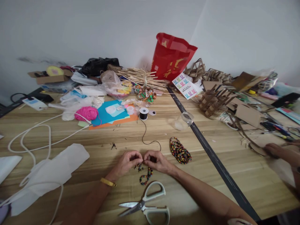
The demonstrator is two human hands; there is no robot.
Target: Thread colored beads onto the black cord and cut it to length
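My left hand [130, 161] and my right hand [158, 161] meet over the middle of the table, each with thumb and forefinger pinched on a thin black cord [147, 143]. The cord trails back to a white spool of black cord [143, 114]. Just under my fingertips lies a string of multicoloured beads [145, 179], partly hidden by the hands. Whether the beads are on the pinched cord I cannot tell. Nearer to me, scissors with pale handles [146, 204] rest with their blades apart. Right of my hands is a coiled heap of beaded strands [180, 150].
Behind stand a clear jar [187, 118], pink yarn [86, 113], blue paper [105, 109] and a red bag [172, 57]. A white cable [35, 150] loops at left beside a white sheet [53, 175]. Another person's hand [277, 153] is at the right, near woven baskets [213, 104].
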